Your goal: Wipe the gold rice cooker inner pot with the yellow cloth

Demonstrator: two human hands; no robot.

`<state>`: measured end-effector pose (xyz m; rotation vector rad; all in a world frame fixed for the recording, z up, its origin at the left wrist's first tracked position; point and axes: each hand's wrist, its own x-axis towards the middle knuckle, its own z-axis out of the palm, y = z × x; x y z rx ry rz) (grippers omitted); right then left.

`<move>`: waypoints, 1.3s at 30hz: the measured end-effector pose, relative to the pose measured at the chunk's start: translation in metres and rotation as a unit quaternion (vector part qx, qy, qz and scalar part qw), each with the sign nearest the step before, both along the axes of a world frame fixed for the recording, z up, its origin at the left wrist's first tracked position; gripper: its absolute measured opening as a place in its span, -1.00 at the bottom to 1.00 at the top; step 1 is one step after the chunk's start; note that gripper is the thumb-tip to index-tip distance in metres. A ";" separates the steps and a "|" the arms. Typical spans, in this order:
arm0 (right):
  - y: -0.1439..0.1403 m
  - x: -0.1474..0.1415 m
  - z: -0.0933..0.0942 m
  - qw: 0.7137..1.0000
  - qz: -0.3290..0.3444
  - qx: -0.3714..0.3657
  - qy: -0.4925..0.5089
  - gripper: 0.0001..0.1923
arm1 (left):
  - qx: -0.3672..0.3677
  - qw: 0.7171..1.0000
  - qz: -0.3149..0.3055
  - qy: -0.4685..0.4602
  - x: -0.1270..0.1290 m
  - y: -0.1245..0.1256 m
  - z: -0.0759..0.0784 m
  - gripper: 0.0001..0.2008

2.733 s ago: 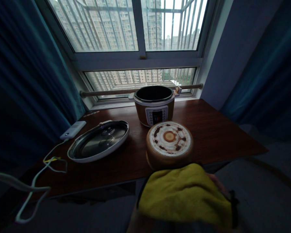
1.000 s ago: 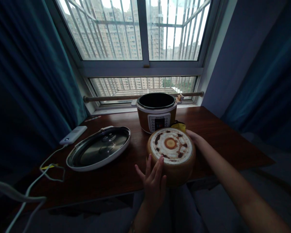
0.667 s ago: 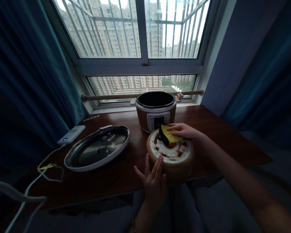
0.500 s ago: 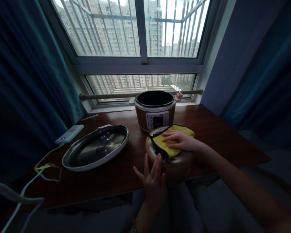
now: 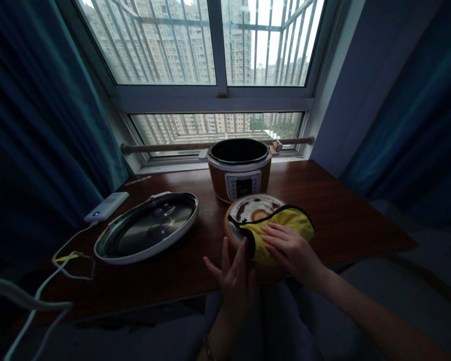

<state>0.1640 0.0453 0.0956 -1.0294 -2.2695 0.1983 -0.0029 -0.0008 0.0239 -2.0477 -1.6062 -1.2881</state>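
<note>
A round tan pot (image 5: 233,230), apparently bottom up, rests at the table's front edge. Its pale upper face carries brown stains and a ring mark. A yellow cloth (image 5: 295,220) with black edging lies over the near right part of that face. My right hand (image 5: 291,250) presses on the cloth, its fingers close together and its thumb hidden. My left hand (image 5: 235,276) is against the near left side of the pot, fingers spread, fingertips by the cloth's black edge. Behind the pot stands a brown and white electric cooker (image 5: 220,178), lidless, with a dark interior.
A large lid (image 5: 165,249) with a white rim lies inner side up on the left of the wooden table (image 5: 346,210). Beyond it is a white device (image 5: 107,206) with a pale cable (image 5: 41,291) trailing left. A window and rail close off the back.
My right hand has drawn the yellow cloth toward me and slightly right, uncovering the stained far part of the pot's face. The left hand stays nearly in place.
</note>
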 end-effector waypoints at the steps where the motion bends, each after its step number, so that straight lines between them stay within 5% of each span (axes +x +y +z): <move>1: 0.000 0.003 -0.002 1.000 -0.014 0.005 0.003 -0.70 | -0.004 1.000 -0.002 -0.003 0.000 0.000 0.000 -0.42; 10: 0.053 0.049 -0.015 0.970 -0.064 -0.145 0.184 -0.68 | -0.017 0.999 -0.030 -0.026 -0.003 0.002 -0.001 -0.46; 13: 0.077 0.054 -0.021 0.916 -0.054 -0.250 0.310 -0.63 | -0.017 0.999 -0.033 -0.028 -0.003 0.001 -0.001 -0.45; 19: 0.094 0.043 -0.027 0.760 -0.027 -0.413 0.500 -0.52 | -0.026 0.999 -0.022 -0.035 -0.001 0.001 -0.002 -0.46; 24: 0.092 0.035 -0.037 0.715 -0.043 -0.405 0.569 -0.55 | -0.024 0.999 -0.026 -0.040 0.000 0.000 -0.001 -0.46; 29: 0.080 0.032 -0.069 0.640 -0.077 -0.470 0.602 -0.60 | -0.026 0.998 -0.030 -0.040 -0.001 0.000 -0.001 -0.47; 35: 0.057 0.036 -0.104 0.630 -0.179 -0.402 0.640 -0.66 | -0.032 0.998 -0.034 -0.047 0.000 -0.001 0.001 -0.48; 39: 0.031 0.034 -0.108 0.666 -0.266 -0.292 0.633 -0.69 | -0.040 0.997 -0.039 -0.049 0.001 -0.003 0.002 -0.48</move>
